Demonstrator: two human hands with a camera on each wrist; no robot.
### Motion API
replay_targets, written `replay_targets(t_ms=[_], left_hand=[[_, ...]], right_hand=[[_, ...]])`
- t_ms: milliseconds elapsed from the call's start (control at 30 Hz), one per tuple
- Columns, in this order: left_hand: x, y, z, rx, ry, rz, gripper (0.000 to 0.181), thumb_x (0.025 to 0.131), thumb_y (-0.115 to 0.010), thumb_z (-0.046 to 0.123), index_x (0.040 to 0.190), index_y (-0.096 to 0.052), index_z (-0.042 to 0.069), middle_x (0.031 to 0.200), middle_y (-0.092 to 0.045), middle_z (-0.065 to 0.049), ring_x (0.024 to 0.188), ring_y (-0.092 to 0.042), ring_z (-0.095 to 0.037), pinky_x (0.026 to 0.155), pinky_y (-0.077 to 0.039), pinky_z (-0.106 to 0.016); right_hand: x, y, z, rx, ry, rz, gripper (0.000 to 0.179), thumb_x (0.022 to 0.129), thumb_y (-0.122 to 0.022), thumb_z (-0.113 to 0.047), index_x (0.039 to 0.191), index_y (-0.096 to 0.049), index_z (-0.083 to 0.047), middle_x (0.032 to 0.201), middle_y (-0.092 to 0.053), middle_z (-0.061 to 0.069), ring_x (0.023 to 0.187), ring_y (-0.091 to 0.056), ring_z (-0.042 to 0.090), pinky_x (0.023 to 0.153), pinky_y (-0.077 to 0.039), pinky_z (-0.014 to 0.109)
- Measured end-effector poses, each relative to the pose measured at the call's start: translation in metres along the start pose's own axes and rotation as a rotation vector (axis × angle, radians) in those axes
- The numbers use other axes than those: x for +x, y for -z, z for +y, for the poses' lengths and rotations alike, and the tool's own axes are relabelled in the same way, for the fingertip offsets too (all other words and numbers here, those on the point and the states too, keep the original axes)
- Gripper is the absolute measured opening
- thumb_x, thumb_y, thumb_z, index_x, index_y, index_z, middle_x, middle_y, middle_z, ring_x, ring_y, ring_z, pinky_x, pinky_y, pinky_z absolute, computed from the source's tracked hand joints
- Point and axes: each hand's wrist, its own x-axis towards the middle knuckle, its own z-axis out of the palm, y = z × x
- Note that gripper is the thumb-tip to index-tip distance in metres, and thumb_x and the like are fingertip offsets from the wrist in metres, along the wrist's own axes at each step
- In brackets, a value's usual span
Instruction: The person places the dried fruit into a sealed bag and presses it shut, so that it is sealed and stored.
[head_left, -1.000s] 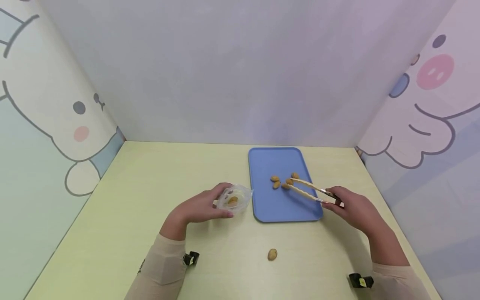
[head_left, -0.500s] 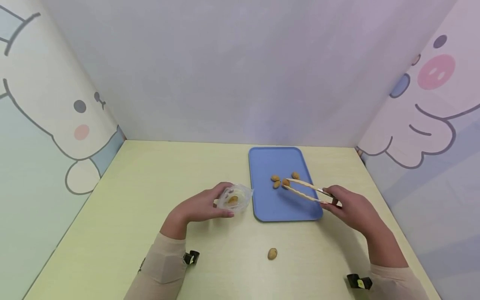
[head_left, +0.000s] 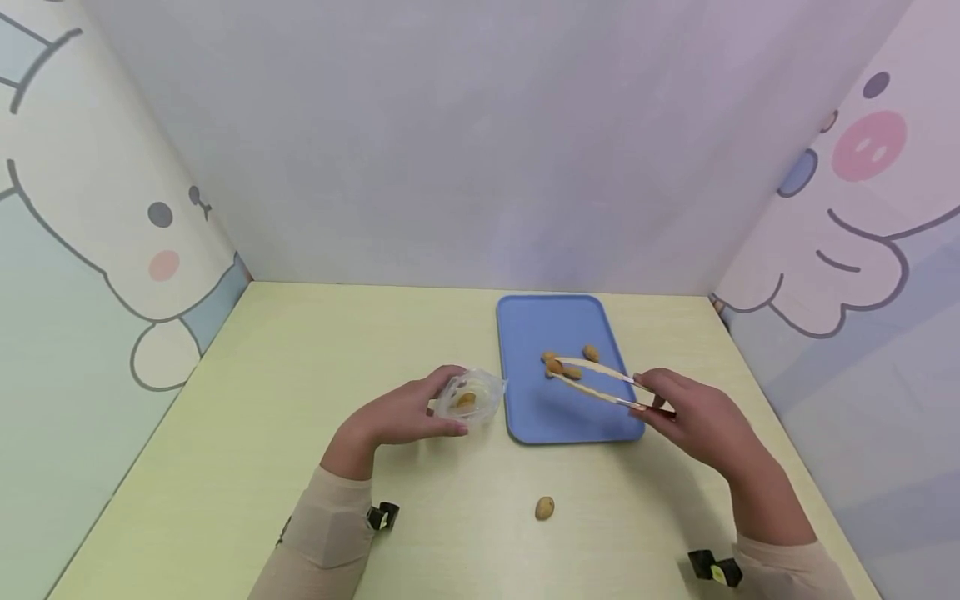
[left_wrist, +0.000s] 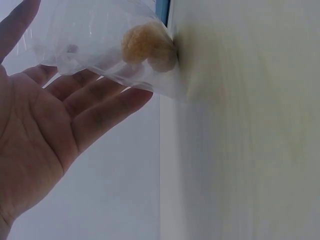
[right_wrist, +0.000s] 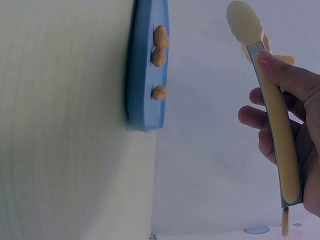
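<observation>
In the head view my left hand holds a clear plastic bag by its sides, thumb toward me, its mouth facing up. Walnuts lie low in the bag, which is close over the table. My right hand grips cream-coloured tongs with metal edges. The tong arms reach over the blue tray, and a walnut sits between their tips. Several other walnuts lie on the tray, some partly covered by the one at the tips.
A single walnut lies on the pale yellow table in front of the tray. Walls printed with cartoon animals enclose the table at both sides, and a plain pale wall stands behind it.
The right hand has moved the tongs leftward across the tray, and the walnut between the tips has shifted left with them. The left hand and bag have stayed in place.
</observation>
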Motion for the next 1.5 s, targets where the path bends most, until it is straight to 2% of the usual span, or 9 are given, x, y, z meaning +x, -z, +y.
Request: replay_targets(t_ms=[433,633,800,967,1233,1500], left_hand=[[0.001,-0.001,0.000,0.024,0.008,0.009,0.078,0.081,-0.075,0.051,0.144,-0.031,0.039,0.111,-0.057,0.005,0.095,-0.058,-0.017,0.083,-0.047,-0.038],[0.000,-0.001,0.000,0.035,-0.005,0.013,0.079,0.080,-0.074,0.055,0.144,-0.031,0.039,0.112,-0.058,0.003,0.095,-0.058,-0.017,0.083,-0.047,-0.037],[0.000,-0.001,0.001,0.031,0.003,0.010,0.080,0.080,-0.075,0.055,0.145,-0.031,0.038,0.118,-0.058,-0.001,0.097,-0.057,-0.017,0.084,-0.047,-0.038],[0.001,-0.001,0.001,0.023,-0.005,0.006,0.080,0.080,-0.074,0.056,0.145,-0.031,0.038,0.116,-0.058,0.000,0.096,-0.058,-0.017,0.084,-0.048,-0.038],[0.002,-0.001,0.002,0.018,-0.011,0.004,0.077,0.082,-0.075,0.049,0.144,-0.032,0.037,0.117,-0.059,-0.002,0.096,-0.057,-0.018,0.082,-0.048,-0.038],[0.001,-0.001,0.002,0.005,-0.019,-0.005,0.079,0.081,-0.075,0.054,0.145,-0.031,0.037,0.116,-0.059,-0.002,0.096,-0.058,-0.017,0.081,-0.049,-0.037]], right_hand=[[0.012,0.010,-0.019,0.014,0.107,0.042,0.042,0.072,-0.085,-0.023,0.109,-0.065,-0.017,0.099,-0.067,-0.012,0.072,-0.068,0.006,0.057,-0.049,0.019],[0.016,0.011,-0.026,0.028,0.134,0.047,0.041,0.076,-0.083,-0.026,0.113,-0.066,-0.016,0.102,-0.068,-0.009,0.072,-0.068,0.005,0.056,-0.048,0.017],[0.022,0.009,-0.034,0.032,0.165,0.054,0.042,0.076,-0.083,-0.027,0.113,-0.067,-0.015,0.103,-0.069,-0.005,0.071,-0.067,0.003,0.056,-0.048,0.018],[0.027,0.005,-0.041,0.052,0.196,0.063,0.043,0.076,-0.083,-0.026,0.114,-0.067,-0.015,0.103,-0.069,-0.004,0.071,-0.069,0.004,0.059,-0.052,0.022],[0.031,-0.001,-0.046,0.051,0.205,0.035,0.043,0.079,-0.081,-0.030,0.116,-0.066,-0.014,0.102,-0.069,-0.002,0.071,-0.070,0.007,0.059,-0.053,0.025],[0.038,-0.007,-0.050,0.047,0.231,0.042,0.044,0.076,-0.083,-0.028,0.114,-0.067,-0.012,0.103,-0.069,0.000,0.070,-0.070,0.007,0.058,-0.054,0.026]])
